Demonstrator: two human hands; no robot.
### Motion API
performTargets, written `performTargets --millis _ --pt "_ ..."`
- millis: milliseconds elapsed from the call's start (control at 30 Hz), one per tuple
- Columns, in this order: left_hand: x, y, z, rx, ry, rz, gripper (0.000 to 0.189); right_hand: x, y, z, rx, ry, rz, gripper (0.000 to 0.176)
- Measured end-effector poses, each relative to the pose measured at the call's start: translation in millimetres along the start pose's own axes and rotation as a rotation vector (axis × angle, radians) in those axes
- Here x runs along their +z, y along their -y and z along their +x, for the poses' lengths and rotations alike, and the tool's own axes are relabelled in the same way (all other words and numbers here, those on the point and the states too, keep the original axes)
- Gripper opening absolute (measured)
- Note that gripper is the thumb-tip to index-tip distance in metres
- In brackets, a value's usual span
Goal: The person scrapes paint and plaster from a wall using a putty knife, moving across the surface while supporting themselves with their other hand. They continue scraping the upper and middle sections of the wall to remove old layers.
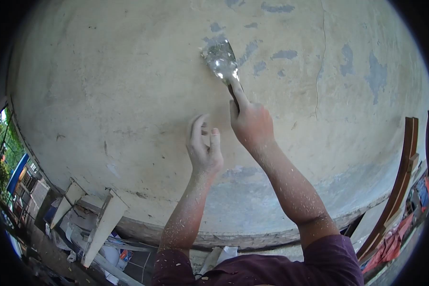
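Note:
My right hand (253,121) grips the dark handle of a wide metal scraper (220,58), index finger stretched along it toward the blade. The blade's broad edge lies against the painted wall (128,86), beside grey patches where the paint is gone. Paint flakes cling to the shiny blade. Lower and to the left, my left hand (205,145) is raised in front of the wall, fingers curled loosely and thumb apart, holding nothing. White dust coats this hand, and flakes speckle both forearms.
A thin crack (319,71) runs down the wall at right. Brown wooden boards (399,186) lean at the far right, near red cloth (391,243). At lower left stands a pale wooden frame (102,226) among clutter. Greenery shows at the left edge.

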State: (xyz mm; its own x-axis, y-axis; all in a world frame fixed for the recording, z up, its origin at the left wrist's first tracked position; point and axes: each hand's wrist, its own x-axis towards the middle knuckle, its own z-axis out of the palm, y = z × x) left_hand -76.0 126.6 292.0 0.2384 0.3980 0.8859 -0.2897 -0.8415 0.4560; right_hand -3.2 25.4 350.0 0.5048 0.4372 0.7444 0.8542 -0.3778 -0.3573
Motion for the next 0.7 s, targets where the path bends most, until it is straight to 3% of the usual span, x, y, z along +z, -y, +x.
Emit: performTargets --millis 33,67,133,167,233,300,433,500,633,700 --pt "0 -15 11 -0.184 0.109 -0.189 0.046 -7 13 20 -0.004 -0.015 0.004 0.053" --pt "3 -14 22 -0.158 0.084 -0.189 0.046 -12 22 33 -0.006 -0.028 0.007 0.052" --pt "11 -8 36 -0.476 0.149 -0.616 0.039 -6 24 21 -0.074 -0.114 0.118 0.050" --pt "10 -12 35 -0.462 0.144 -0.621 0.039 1 21 8 -0.119 -0.188 0.228 0.049" --pt "6 -19 22 -0.633 0.251 -0.786 0.032 28 12 -23 0.001 -0.226 0.533 0.048" --pt "6 -13 7 -0.730 0.333 -0.720 0.033 63 -2 -47 0.007 -0.242 0.710 0.046" --pt "-2 29 -2 -0.698 0.134 -0.625 0.029 76 -16 -59 -0.171 -0.151 0.478 0.046" --pt "-33 36 7 -0.805 0.210 -0.423 0.029 40 -24 -50 -0.313 -0.324 0.136 0.049" --pt "-55 20 75 -0.603 0.195 0.122 0.041 8 -47 35 -0.306 -0.675 -0.202 0.059" --pt "-59 13 141 -0.428 0.132 0.219 0.053 10 -50 64 -0.246 -0.649 -0.266 0.060"
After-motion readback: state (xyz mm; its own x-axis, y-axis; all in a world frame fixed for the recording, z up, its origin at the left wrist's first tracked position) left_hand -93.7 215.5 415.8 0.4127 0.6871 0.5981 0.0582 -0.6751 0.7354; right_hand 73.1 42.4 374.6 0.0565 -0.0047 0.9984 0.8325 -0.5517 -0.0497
